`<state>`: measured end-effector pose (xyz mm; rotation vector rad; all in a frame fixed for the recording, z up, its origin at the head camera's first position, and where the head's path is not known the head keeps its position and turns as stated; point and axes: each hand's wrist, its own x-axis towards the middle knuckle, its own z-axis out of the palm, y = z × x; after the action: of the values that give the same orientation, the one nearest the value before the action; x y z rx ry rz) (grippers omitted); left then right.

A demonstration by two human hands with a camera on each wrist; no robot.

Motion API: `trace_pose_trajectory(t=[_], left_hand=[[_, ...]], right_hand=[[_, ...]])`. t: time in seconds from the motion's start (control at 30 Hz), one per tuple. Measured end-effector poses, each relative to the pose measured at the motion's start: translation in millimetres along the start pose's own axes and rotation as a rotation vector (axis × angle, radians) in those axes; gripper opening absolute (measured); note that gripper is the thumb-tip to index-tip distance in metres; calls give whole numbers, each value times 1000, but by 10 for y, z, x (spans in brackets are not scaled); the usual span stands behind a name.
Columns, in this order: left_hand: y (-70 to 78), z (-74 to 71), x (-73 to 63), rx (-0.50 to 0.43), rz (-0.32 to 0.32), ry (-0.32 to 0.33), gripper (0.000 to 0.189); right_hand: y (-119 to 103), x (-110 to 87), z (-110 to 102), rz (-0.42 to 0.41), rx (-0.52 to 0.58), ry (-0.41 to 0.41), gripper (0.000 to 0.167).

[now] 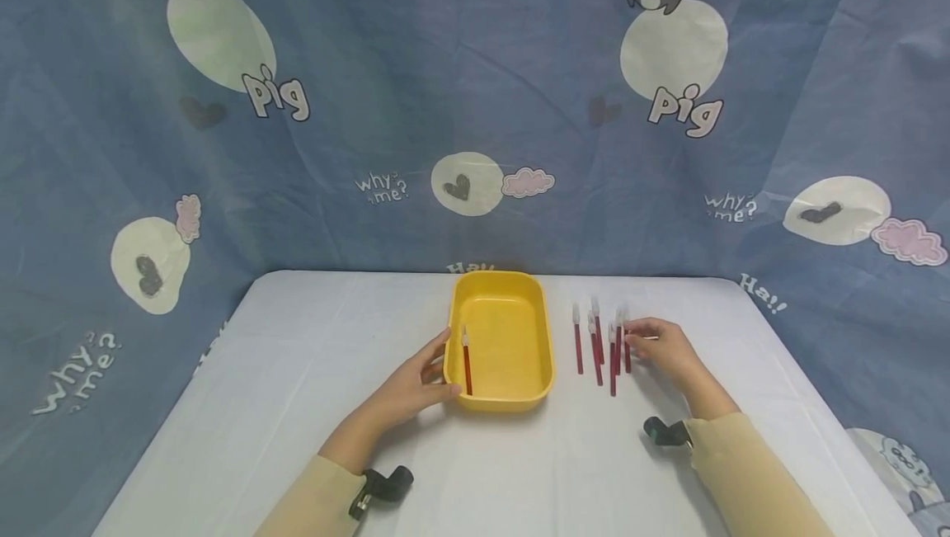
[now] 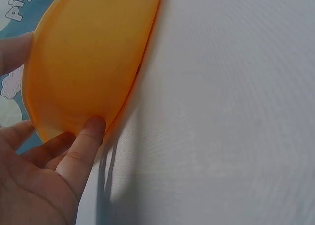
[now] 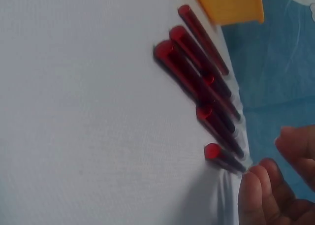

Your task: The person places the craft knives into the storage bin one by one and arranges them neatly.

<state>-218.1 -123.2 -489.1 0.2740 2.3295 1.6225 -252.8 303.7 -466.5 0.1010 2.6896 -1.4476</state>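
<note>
A yellow plastic tray sits at the middle of the white table, one slim red pen-like stick with a pale tip lying along its left side. My left hand holds the tray's left side near the front corner; in the left wrist view fingertips press its outer wall. Several similar red sticks lie to the right of the tray. At the rightmost stick, my right hand has its fingers by the pale end, with thumb and fingers apart in the right wrist view.
The white tabletop extends around the tray and sticks. Behind the table hangs a blue cloth with pig prints. A small dark device is strapped at each wrist, over beige sleeves.
</note>
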Motion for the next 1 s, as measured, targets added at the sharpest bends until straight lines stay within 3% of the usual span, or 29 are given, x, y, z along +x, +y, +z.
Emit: trace_pose_trajectory(t=[0.37, 1.0], left_hand=[[-22, -10, 5, -13, 12, -11, 96], [-20, -10, -11, -18, 16, -18, 95]], right_hand=[[106, 132, 47, 92, -29, -12, 34], [137, 178, 41, 83, -128, 35, 38]])
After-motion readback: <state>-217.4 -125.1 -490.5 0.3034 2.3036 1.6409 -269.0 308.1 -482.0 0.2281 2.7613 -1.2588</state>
